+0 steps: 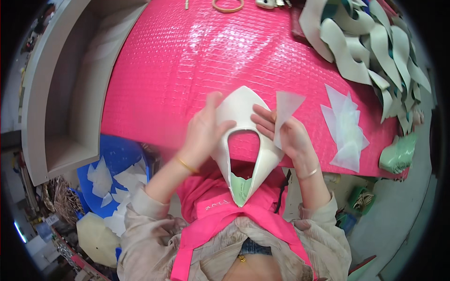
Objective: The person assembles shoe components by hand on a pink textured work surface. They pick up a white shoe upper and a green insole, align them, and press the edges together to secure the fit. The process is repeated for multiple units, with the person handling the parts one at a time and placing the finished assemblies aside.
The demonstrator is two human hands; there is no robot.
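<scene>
A white pointed shoe upper (241, 107) lies at the table's near edge, its toe pointing away from me and its opening showing the pink cover beneath. Pale green lining (241, 189) shows at its near, narrow end. My left hand (202, 129) is at the upper's left side, thumb and fingers apart, the thumb resting over the white surface; it is slightly blurred. On the right side, my right hand (288, 131) holds a translucent white triangular sheet (287, 112) upright, while its outstretched fingers reach over the upper's edge. The grip on the sheet is partly hidden.
Several translucent sheets (346, 126) lie on the pink table cover (187, 70) to the right. Beyond them is a heap of white uppers (356, 51); a green wrapped bundle (397, 154) sits at the corner. A grey tray (37, 107) stands left, above a blue bin (119, 145).
</scene>
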